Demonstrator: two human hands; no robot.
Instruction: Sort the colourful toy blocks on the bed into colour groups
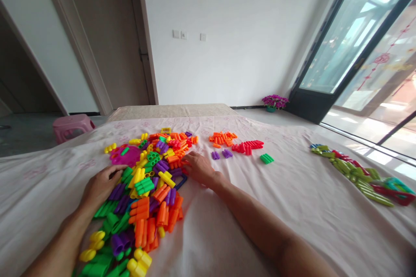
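A large heap of plastic building blocks (143, 186), made of joined tubes in green, orange, yellow, purple and red, lies before me. My left hand (101, 185) rests at the heap's left side, thumb and fingers apart, beside green and purple blocks; some fingertips are hidden. At the right side, my right hand (199, 169) has its fingers bent over the heap's edge. Orange-red bits show around its fingers and palm, apparently a block in its grasp, mostly covered by the hand. Close to it lies a dark blue piece (181, 182).
Beyond my right hand are separate groups of orange blocks (222, 138), red blocks (248, 146), purple blocks (222, 154) and green blocks (267, 159). A row of olive-green pieces (349, 171) lies far right. A pink plate-like piece (130, 156) sits behind the heap; a pink stool (73, 127) stands left.
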